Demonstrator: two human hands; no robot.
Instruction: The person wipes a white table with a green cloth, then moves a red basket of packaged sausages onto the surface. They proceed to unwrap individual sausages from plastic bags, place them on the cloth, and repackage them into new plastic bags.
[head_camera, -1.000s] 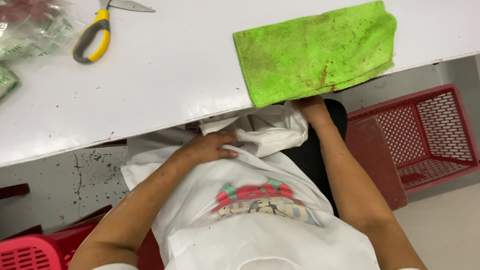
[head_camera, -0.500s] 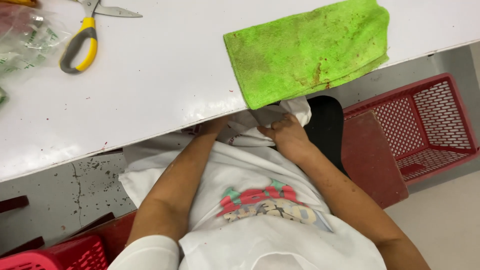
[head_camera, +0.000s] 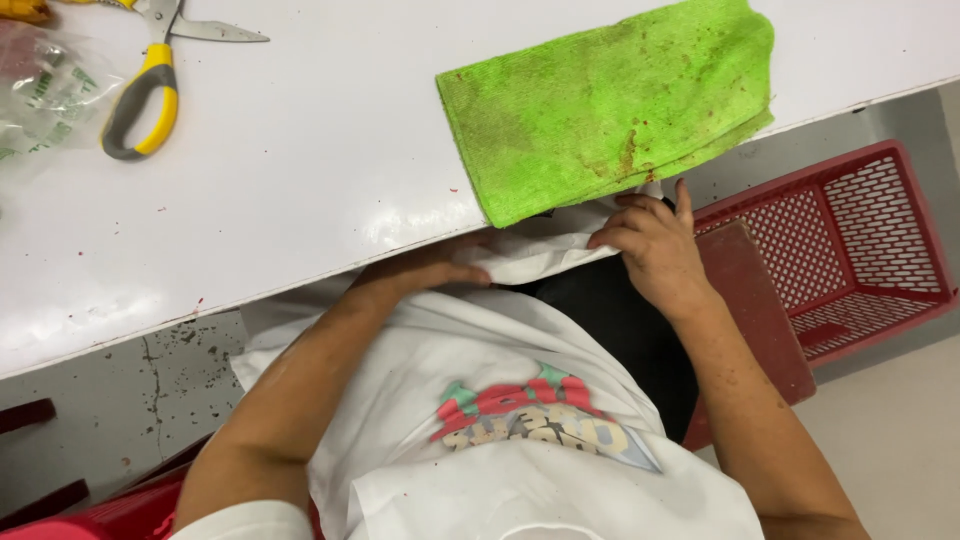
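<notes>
At the far left, a crumpled clear plastic bag (head_camera: 45, 95) is lying on the glossy white worktop (head_camera: 300, 200), and just beside it a pair of scissors with grey-and-yellow handles (head_camera: 150, 85) is resting with its blades pointing right. Below the worktop's edge, the left hand (head_camera: 440, 272) is lying on a white cotton T-shirt with a red, green and grey print (head_camera: 520, 440), which is spreading across the person's lap; its fingers are pressed together and half hidden under the edge, so whether they are gripping the cloth cannot be told. Further right, a stained bright green microfibre cloth (head_camera: 610, 105) is overhanging the worktop's edge. Just under it, the right hand (head_camera: 655, 245) is pinching the shirt's bunched hem, fingers curled. A red perforated plastic basket (head_camera: 860, 240) is standing on the floor at the right.
</notes>
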